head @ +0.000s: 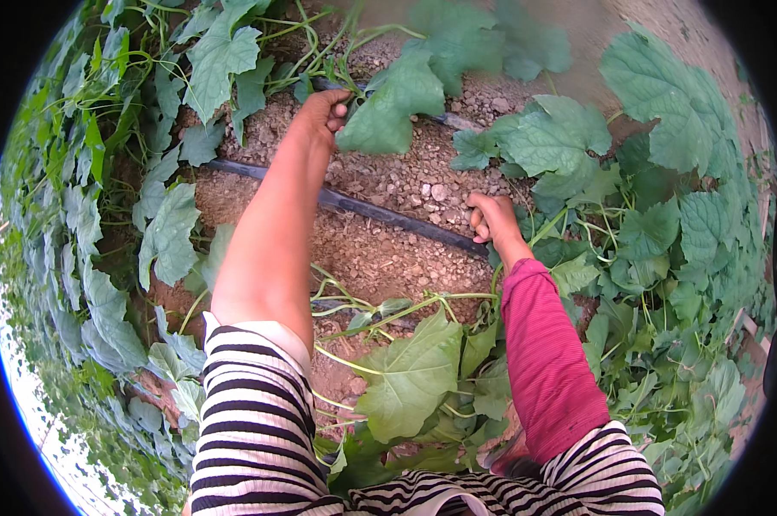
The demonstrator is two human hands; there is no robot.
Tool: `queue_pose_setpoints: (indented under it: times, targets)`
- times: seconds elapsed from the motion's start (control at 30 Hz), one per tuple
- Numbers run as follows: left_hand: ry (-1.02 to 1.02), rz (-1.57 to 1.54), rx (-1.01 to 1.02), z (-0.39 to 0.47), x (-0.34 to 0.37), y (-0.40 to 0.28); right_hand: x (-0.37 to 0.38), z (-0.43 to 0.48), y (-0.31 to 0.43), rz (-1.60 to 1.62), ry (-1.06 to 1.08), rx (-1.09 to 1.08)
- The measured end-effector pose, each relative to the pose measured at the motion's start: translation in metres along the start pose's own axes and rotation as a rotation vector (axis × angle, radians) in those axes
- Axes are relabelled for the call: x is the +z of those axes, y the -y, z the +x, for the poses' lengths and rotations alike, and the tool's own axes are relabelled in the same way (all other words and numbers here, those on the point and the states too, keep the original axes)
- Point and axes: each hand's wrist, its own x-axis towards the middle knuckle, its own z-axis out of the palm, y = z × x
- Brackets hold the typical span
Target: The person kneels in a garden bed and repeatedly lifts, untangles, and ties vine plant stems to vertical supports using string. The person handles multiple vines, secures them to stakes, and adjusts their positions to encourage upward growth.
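Note:
My left hand [328, 118] is at the upper middle, its fingers curled at the stems beside a broad green leaf [395, 106] of a vine plant. Leaves and stems hide the fingertips, so what they pinch cannot be made out. My right hand [493, 222] is lower and to the right, loosely curled above the pebbly soil, at the edge of the right-hand foliage. Whether it holds anything small is not visible. A black drip irrigation hose [388, 214] runs across the soil between the hands and passes under my left forearm.
Dense vine foliage [646, 226] fills the right side, and more leafy vines [108, 309] cover the left. A large leaf [414, 374] and thin stems lie nearer my body. A second hose [456, 121] shows partly behind the upper leaves. Bare pebbly soil [375, 251] lies between the plants.

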Motion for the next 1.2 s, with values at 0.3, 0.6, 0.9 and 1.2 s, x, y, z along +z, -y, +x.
queue_pose_setpoints:
  times: [0.3, 0.6, 0.9, 1.2]
  targets:
    - [-0.292, 0.518, 0.883, 0.006, 0.005, 0.029, -0.003, 0.002, -0.005, 0.018, 0.027, -0.042]
    - [-0.044, 0.071, 0.547, -0.013, -0.005, 0.034, -0.003, 0.002, -0.005, 0.057, 0.035, -0.050]
    - [-0.060, -0.087, -0.100, -0.011, 0.012, 0.016, -0.003, 0.005, -0.007, 0.055, 0.020, -0.049]
    - [-0.242, 0.303, 0.587, -0.027, -0.001, -0.005, -0.003, 0.004, -0.005, 0.085, 0.016, -0.030]
